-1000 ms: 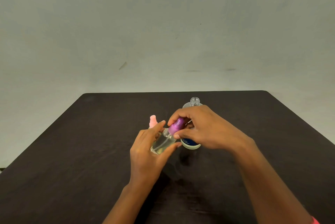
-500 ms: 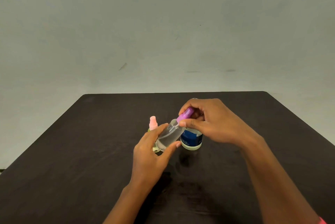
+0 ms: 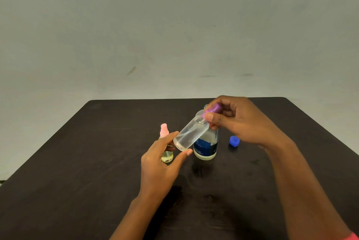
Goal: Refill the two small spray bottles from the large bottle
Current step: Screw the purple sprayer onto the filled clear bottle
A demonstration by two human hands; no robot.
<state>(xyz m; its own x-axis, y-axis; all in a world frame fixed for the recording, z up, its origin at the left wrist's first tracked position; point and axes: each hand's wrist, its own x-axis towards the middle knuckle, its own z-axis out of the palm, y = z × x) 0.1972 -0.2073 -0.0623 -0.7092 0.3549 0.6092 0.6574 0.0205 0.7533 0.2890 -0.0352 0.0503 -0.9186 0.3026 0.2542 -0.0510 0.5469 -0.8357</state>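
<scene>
A small clear spray bottle (image 3: 191,133) is held tilted above the table, its base toward me. My left hand (image 3: 161,159) pinches its base between thumb and fingers. My right hand (image 3: 240,121) grips its purple spray top (image 3: 212,109), which sits slightly off the bottle's neck with the dip tube still inside. Behind it stands the large clear bottle (image 3: 206,147) with a blue label, uncapped and partly hidden. A second small bottle with a pink top (image 3: 164,132) and yellowish liquid stands left of it, behind my left fingers.
A blue cap (image 3: 234,141) lies on the dark table (image 3: 77,162) to the right of the large bottle, just beyond my right wrist. A plain grey wall rises behind the table's far edge.
Both hands have raised the clear bottle and shifted it right. My right hand has drawn the purple top up and away, and the blue cap has come into sight.
</scene>
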